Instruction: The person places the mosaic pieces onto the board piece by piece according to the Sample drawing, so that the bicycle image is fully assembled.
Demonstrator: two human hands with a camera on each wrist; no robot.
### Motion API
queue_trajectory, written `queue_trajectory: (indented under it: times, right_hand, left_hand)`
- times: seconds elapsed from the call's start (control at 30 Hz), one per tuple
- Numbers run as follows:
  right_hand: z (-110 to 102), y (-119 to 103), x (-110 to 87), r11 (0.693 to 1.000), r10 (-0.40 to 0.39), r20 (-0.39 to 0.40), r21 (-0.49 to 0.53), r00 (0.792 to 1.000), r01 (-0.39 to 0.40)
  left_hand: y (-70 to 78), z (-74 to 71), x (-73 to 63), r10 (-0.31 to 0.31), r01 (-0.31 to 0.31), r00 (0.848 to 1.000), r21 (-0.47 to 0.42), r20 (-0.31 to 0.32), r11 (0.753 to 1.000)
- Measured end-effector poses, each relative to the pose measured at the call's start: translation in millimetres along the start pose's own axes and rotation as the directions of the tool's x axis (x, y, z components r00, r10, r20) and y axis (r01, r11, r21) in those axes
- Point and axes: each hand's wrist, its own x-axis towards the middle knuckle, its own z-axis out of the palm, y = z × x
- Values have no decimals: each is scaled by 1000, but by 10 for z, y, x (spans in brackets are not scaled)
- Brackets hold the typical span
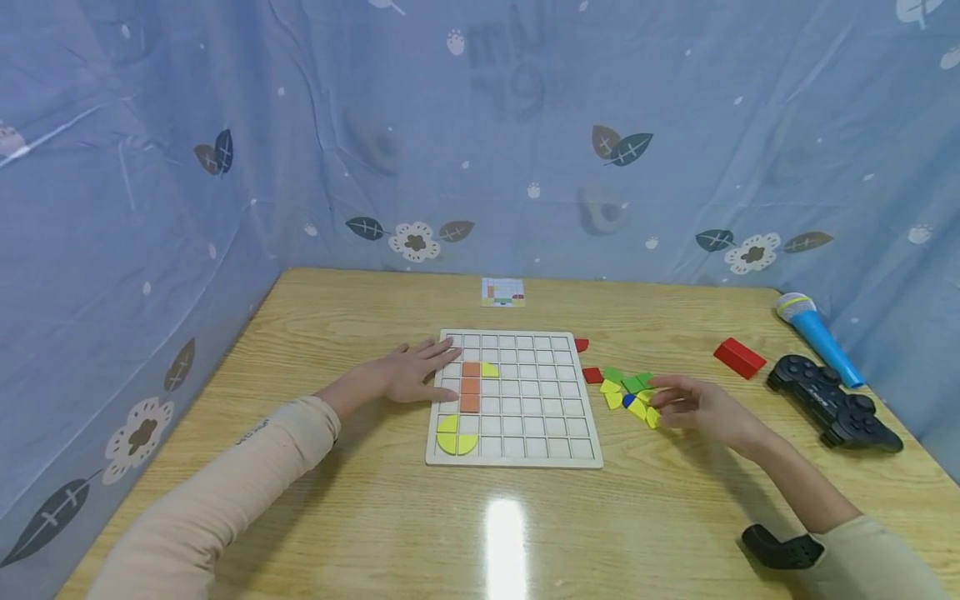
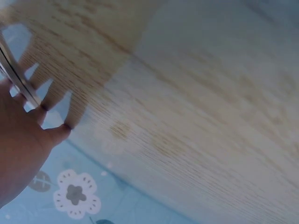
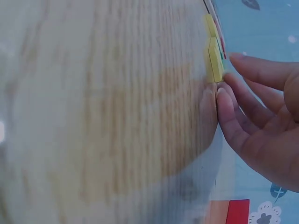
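Observation:
A white grid board [image 1: 517, 463] lies flat in the head view. My left hand [image 1: 411, 371] rests on its left edge with fingers spread; the left wrist view shows the same fingers over the board's side [image 2: 18, 77]. Orange squares [image 1: 470, 386] form a column on the grid, beside a yellow quarter-round [image 1: 489, 371]. More yellow quarter-rounds [image 1: 467, 443] sit at the lower left. Right of the board, my right hand [image 1: 705, 408] touches the edge of a loose pile: yellow pieces [image 1: 612, 396], green pieces [image 1: 636, 383] and a blue piece [image 1: 628, 401]. Its fingers are loosely bent, nothing between them.
Red pieces [image 1: 592, 376] lie by the board's right edge. A small printed card [image 1: 502, 292] is behind the board. Farther right are a red block [image 1: 739, 358], a black game controller [image 1: 832, 404] and a blue microphone [image 1: 821, 337]. A patterned curtain [image 1: 525, 167] borders the table.

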Motion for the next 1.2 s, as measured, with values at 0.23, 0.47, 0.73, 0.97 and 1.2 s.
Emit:
queue_trajectory:
  times: [0.23,0.47,0.73,0.97,1.2]
  right_hand:
    - [30,-6,7,995,-69,24,-75,997,71]
    - [56,-21,22,987,-70,14,-141,997,72]
    - [78,-42,33,964,-102,-32,-249,994,91]
    - [91,-55,39,926,-128,-65,-365,990,95]
    - [71,-46,46,938,-99,-39,-337,994,80]
  left_hand:
    - [-6,14,7,2,-2,1000,3,-3,1000]
    - [-7,16,8,2,-2,1000,-4,-3,1000]
    - [6,10,6,3,-3,1000,0,-9,1000]
    - [6,10,-10,-3,3,1000,-1,-5,1000]
    - [-13,21,1,3,-3,1000,-13,-11,1000]
